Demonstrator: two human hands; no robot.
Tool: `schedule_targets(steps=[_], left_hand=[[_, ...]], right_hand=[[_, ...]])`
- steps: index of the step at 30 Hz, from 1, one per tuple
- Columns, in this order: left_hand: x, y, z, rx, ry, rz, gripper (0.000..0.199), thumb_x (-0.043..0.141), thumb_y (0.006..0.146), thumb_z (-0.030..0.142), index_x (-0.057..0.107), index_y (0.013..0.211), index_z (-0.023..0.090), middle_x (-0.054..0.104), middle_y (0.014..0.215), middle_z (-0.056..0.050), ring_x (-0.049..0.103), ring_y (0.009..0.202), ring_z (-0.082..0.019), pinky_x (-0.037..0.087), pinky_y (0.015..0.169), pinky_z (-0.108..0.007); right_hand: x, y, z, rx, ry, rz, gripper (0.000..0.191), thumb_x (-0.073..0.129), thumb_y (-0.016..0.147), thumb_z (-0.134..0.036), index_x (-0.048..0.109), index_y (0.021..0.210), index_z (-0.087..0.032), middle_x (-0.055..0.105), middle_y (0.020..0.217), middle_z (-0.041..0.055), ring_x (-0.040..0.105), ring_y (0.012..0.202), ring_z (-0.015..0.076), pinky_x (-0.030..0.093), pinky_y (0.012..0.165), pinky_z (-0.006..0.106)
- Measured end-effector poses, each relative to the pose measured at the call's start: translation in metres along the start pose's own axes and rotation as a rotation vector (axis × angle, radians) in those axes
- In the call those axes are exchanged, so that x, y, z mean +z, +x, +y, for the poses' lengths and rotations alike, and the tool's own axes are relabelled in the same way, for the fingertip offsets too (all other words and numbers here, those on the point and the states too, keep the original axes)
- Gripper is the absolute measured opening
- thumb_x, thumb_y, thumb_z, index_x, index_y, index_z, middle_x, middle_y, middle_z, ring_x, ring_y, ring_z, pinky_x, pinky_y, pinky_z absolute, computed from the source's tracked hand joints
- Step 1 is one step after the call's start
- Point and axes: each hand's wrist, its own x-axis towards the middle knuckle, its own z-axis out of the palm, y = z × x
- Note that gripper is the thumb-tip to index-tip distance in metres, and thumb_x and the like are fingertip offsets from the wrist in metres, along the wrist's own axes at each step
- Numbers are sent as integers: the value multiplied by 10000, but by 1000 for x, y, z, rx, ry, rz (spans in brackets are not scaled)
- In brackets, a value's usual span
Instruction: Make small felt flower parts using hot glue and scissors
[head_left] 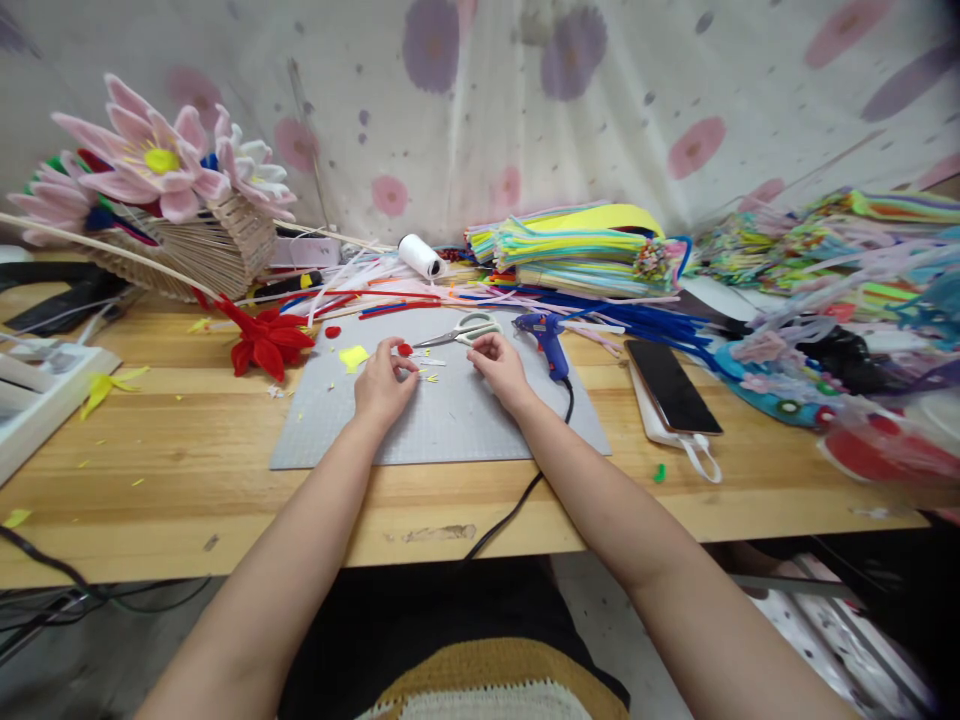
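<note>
My left hand is over the grey cutting mat, its fingers curled in a pinch. Beside its fingertips lie a small red piece and some tiny yellow bits. What it holds, if anything, is too small to make out. My right hand hovers over the mat's right half, thumb and fingers pressed together; whatever is between them is hidden. Just behind it are scissors with pale handles, blades pointing left. A yellow scrap and another red piece lie left of my left hand.
A blue glue gun rests at the mat's right, its black cord running off the front edge. Further right is a phone. A red fuzzy flower lies left. Pipe cleaners, a white roll and pink flowers line the back.
</note>
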Motion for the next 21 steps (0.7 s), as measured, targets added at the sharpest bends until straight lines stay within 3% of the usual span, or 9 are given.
schedule_targets(steps=[7, 14, 17, 21], left_hand=[[4, 1, 0, 56, 35, -83, 505, 566, 725, 201, 433, 1212, 236, 698, 881, -16, 591, 926, -211, 404, 793, -335], [-1, -2, -2, 60, -16, -35, 485, 499, 726, 134, 464, 1203, 218, 696, 938, -22, 580, 906, -195, 416, 772, -323], [-3, -2, -2, 69, 15, -5, 474, 544, 722, 168, 481, 1188, 230, 688, 950, -26, 553, 965, -214, 404, 824, -344], [-2, -3, -1, 145, 65, -60, 485, 598, 703, 209, 509, 1179, 239, 677, 950, -40, 508, 1020, -245, 388, 870, -364]], right_hand=[[4, -4, 3, -23, -90, -33, 185, 591, 626, -300, 501, 753, -200, 509, 657, -39, 451, 598, 100, 371, 583, 249], [3, -6, 2, -57, -171, -44, 155, 574, 651, -291, 498, 753, -203, 524, 662, -36, 472, 603, 107, 387, 624, 264], [5, -9, 1, -132, -273, -105, 116, 549, 688, -253, 513, 789, -209, 561, 695, -26, 508, 639, 118, 401, 648, 272], [13, -16, -4, -267, -455, -256, 179, 527, 715, -174, 535, 889, -214, 632, 828, 9, 545, 740, 143, 413, 697, 293]])
